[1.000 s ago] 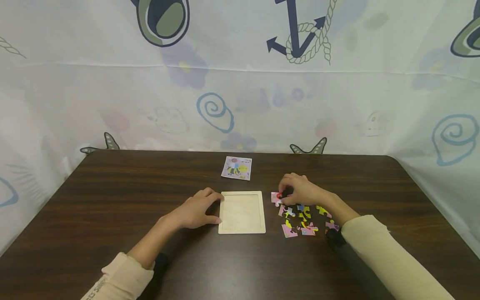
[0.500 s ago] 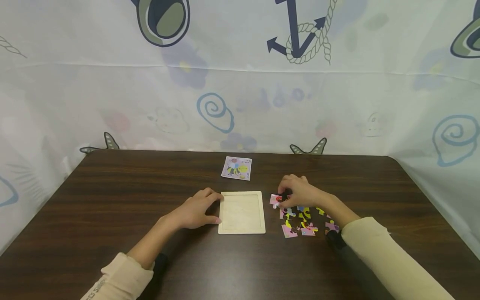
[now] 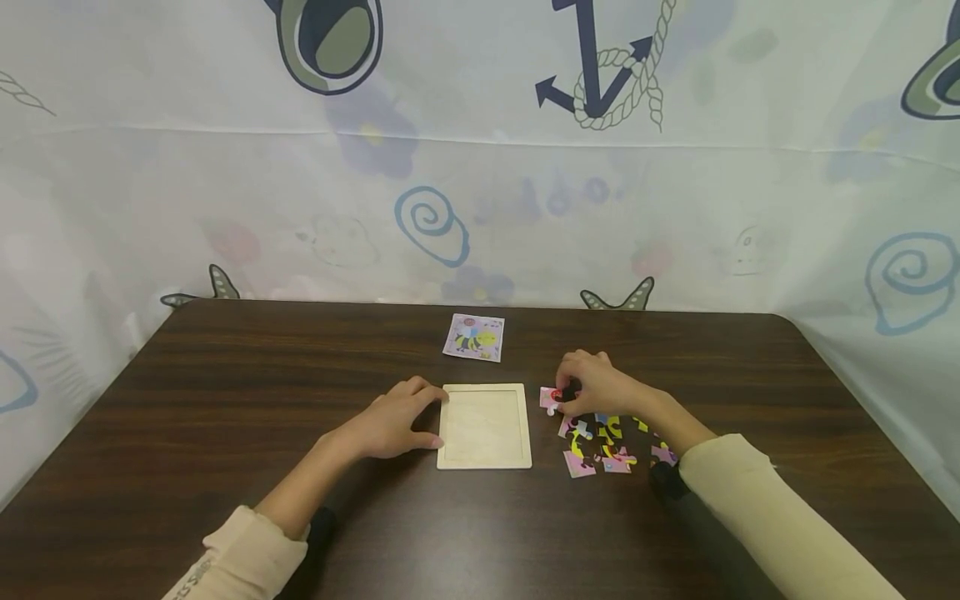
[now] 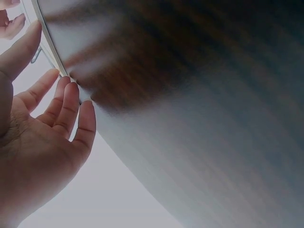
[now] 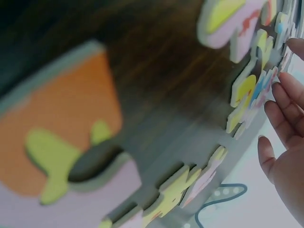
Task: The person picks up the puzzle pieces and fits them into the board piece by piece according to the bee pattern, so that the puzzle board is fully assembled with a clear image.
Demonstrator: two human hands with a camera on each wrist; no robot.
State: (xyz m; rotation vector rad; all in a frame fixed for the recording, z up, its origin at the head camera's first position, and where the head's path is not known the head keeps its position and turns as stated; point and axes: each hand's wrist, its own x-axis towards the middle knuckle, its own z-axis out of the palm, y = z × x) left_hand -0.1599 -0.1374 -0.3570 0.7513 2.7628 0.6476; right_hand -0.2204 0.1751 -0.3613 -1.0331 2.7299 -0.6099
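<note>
My right grip (image 3: 597, 384) pinches at its fingertips a flat pink, red-printed jigsaw piece (image 3: 549, 397); I'd judge it light, stiff, best held by its edges. My left grip (image 3: 392, 422), loosely spread, touches the square pale-wood tray (image 3: 483, 429) on its right.

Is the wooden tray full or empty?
Empty: the wooden tray shows only bare, pale wood inside, and the puzzle pieces lie beside it.

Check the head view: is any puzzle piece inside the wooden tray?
No, all visible puzzle pieces are right of the wooden tray.
</note>
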